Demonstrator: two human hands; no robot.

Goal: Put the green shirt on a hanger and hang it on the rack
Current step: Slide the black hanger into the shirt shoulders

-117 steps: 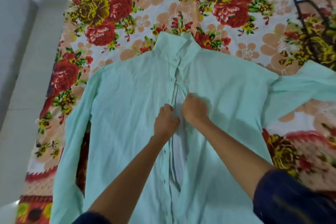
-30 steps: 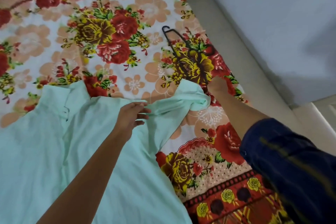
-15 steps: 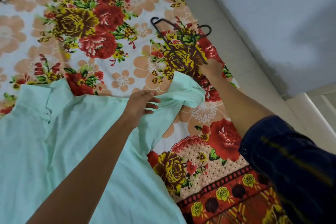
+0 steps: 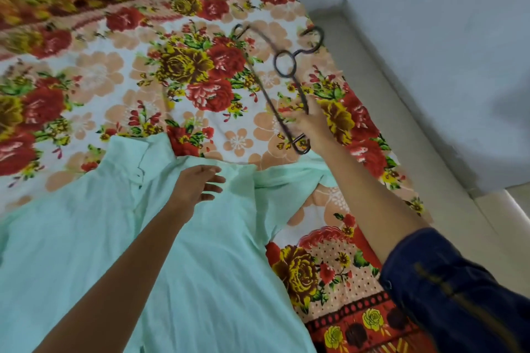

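Head view: right hand (image 4: pixel 311 126) fingers grip blurred hanger (image 4: pixel 282 66) over floral bedsheet (image 4: pixel 86 74); left hand (image 4: pixel 195 186) seemingly relaxed on green shirt (image 4: pixel 100 238).

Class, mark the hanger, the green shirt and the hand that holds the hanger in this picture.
hanger (image 4: pixel 282 63): head view, on the ring below its hook.
green shirt (image 4: pixel 200 266): head view, on the front panel.
right hand (image 4: pixel 311 123): head view, on the back of the hand gripping the hanger.

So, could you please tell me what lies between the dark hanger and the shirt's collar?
In the head view, only bare floral bedsheet lies between the dark metal hanger and the green shirt's collar.
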